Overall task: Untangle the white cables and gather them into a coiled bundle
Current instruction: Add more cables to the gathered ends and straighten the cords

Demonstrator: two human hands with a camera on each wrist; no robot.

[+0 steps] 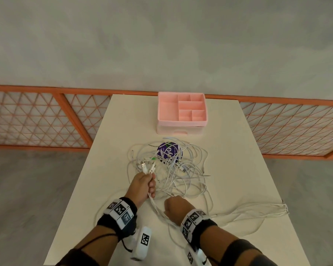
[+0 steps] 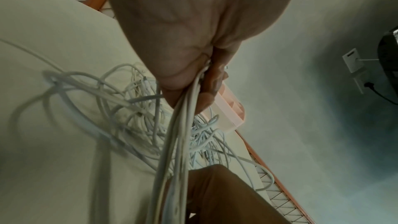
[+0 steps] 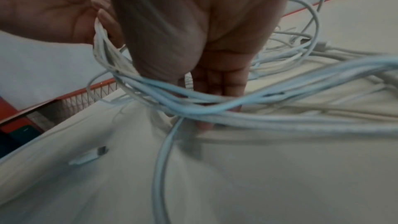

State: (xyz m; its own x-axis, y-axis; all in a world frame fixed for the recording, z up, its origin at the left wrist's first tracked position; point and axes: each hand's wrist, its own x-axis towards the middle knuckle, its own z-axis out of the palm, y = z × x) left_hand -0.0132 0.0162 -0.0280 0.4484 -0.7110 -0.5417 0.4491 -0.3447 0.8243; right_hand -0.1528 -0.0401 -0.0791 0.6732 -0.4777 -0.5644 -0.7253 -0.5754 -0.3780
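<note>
A loose tangle of white cables (image 1: 183,175) lies mid-table, partly over a purple round disc (image 1: 169,150). My left hand (image 1: 145,186) grips a bunch of cable ends, and their USB plugs (image 1: 144,166) stick up out of the fist. From that fist the strands run down to my right hand (image 1: 176,208), which is closed round them near the table's front. The left wrist view shows the left hand (image 2: 206,88) curled round the cable bunch (image 2: 178,142). In the right wrist view the right hand (image 3: 217,84) hooks over several strands (image 3: 215,108).
A pink compartment organizer (image 1: 182,112) stands at the far end of the cream table (image 1: 238,169). Long cable loops (image 1: 258,210) trail to the table's right edge. One plug (image 3: 88,157) lies loose on the table. An orange mesh railing (image 1: 46,120) runs behind.
</note>
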